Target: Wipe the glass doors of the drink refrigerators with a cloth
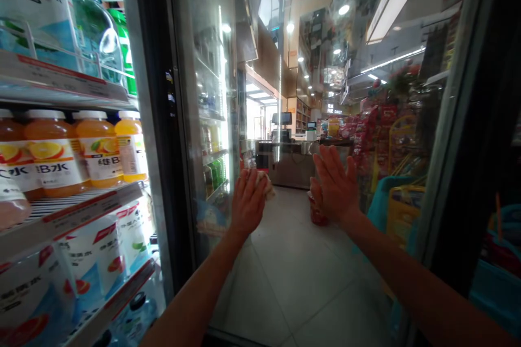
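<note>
My left hand [247, 201] is pressed against the glass door [293, 260] of a drinks cooler, its fingers closed on a pale cloth [266, 183] that shows just past the fingertips. A little to the right, my right hand [336, 187] lies flat on the same glass with its fingers stretched out and holds nothing. Both forearms reach up from the bottom edge. The door stands swung out, and the shop floor shows through it.
Cooler shelves on the left hold orange juice bottles [55, 154], white-labelled bottles [97, 252] below and big water bottles [95, 35] above. The dark door frame [459, 162] runs down the right. Through the glass are a checkout counter [288, 165] and red snack racks [372, 135].
</note>
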### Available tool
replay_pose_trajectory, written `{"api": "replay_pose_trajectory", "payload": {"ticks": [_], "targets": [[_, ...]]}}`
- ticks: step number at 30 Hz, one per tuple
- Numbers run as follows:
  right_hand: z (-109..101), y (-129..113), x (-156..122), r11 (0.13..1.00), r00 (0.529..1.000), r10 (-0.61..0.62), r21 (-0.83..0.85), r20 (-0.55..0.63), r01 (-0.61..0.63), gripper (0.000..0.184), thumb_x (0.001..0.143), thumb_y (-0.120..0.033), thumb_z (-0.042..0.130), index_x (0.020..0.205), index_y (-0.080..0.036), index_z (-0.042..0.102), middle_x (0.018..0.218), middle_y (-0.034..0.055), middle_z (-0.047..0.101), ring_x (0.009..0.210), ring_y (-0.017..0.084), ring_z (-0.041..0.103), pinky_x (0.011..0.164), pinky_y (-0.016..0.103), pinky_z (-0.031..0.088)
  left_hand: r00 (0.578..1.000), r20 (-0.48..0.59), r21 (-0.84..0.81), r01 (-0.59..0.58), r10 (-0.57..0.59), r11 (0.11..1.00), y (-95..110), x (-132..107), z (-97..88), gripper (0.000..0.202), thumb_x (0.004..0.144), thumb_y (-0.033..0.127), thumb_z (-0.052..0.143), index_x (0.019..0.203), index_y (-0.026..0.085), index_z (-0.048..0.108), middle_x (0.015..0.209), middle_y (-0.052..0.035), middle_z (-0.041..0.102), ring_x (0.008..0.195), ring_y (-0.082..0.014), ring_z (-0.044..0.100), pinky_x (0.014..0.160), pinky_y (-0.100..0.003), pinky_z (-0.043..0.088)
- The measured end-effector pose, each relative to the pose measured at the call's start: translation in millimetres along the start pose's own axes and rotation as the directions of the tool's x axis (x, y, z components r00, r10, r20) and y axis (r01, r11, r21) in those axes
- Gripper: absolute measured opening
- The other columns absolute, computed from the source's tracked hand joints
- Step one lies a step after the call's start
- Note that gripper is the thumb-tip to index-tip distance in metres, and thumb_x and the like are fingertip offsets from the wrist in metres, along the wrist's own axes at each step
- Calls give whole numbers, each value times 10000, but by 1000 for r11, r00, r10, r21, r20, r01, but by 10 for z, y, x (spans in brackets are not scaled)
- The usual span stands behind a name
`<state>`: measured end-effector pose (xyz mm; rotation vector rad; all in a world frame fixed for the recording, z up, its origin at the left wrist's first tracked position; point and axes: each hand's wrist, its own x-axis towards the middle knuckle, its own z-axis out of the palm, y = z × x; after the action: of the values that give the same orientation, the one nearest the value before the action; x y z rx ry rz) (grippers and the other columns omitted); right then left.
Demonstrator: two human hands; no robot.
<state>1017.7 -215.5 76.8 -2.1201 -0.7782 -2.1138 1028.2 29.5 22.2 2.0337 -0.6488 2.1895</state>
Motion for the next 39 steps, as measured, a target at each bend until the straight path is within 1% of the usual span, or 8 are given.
{"api": "replay_pose_trajectory", "payload": {"ticks": [8, 11, 15, 18, 22, 27, 33, 39], "targets": [[-18, -1, 12, 1000, 1000, 10, -13, 12, -10, 501, 885, -249, 409, 1368, -115, 389, 1415, 139, 431, 1380, 237, 277, 1132, 469, 153, 859, -327, 4, 417, -393, 909, -351, 63, -42, 489, 926, 202, 354, 1413, 202, 307, 1525, -82, 203, 1413, -245, 130, 1164, -481, 159], [-26, -9, 12, 1000, 1000, 18, 10, 22, -18, 511, 887, -247, 408, 1380, -118, 372, 1427, 137, 414, 1391, 233, 249, 1136, 476, 138, 987, -113, 8, 114, -112, 993, 72, 106, 61, 527, 894, 175, 417, 1408, 230, 316, 1512, -72, 244, 1407, -235, 159, 1148, -454, 219], [-35, 25, 4, 1000, 1000, 10, 28, -2, -10, 522, 884, -231, 409, 1392, -123, 354, 1414, 135, 433, 1390, 218, 253, 1139, 461, 149, 956, 113, -90, -263, 272, 961, 313, 136, 88, 560, 863, 159, 456, 1401, 249, 328, 1448, -64, 379, 1391, -211, 218, 1127, -409, 275], [-33, 31, -11, 999, 1000, 6, 35, 7, -6, 524, 884, -231, 398, 1395, -127, 348, 1418, 129, 429, 1394, 209, 243, 1140, 451, 158, 991, -118, 14, 70, -68, 997, -51, 119, -22, 552, 892, 163, 412, 1423, 234, 275, 1504, -82, 259, 1409, -204, 154, 1148, -432, 221], [-22, -27, -8, 1000, 999, 23, 19, 41, -24, 498, 884, -241, 395, 1369, -128, 391, 1429, 123, 415, 1398, 226, 231, 1139, 472, 136, 889, -304, 32, 369, -342, 929, -281, 163, -58, 522, 917, 174, 348, 1431, 200, 254, 1528, -103, 180, 1415, -228, 120, 1155, -483, 177], [-98, 79, 191, 1000, 999, 15, -1, -40, -15, 497, 885, -258, 395, 1367, -135, 389, 1414, 124, 437, 1387, 214, 261, 1136, 452, 147, 974, 88, -51, -206, 210, 977, -78, 498, 77, 491, 883, 204, 449, 1368, 252, 388, 1446, -72, 386, 1388, -218, 238, 1114, -428, 301], [-134, 403, 377, 995, 995, 81, -47, -52, -83, 550, 887, -270, 387, 1415, -139, 311, 1463, 130, 357, 1393, 239, 243, 1122, 484, 163, 924, -281, -28, 262, -259, 965, -433, 970, 120, 487, 932, 221, 303, 1416, 172, 287, 1530, -129, 158, 1425, -214, 21, 1159, -508, 111], [-13, 367, 269, 997, 998, 50, -59, -24, -52, 520, 884, -247, 407, 1387, -121, 359, 1431, 130, 410, 1378, 236, 278, 1116, 473, 183, 955, 117, -121, -260, 273, 958, -103, 1156, 285, 418, 908, 262, 391, 1321, 243, 452, 1407, -55, 445, 1388, -181, 236, 1120, -397, 288]]}}
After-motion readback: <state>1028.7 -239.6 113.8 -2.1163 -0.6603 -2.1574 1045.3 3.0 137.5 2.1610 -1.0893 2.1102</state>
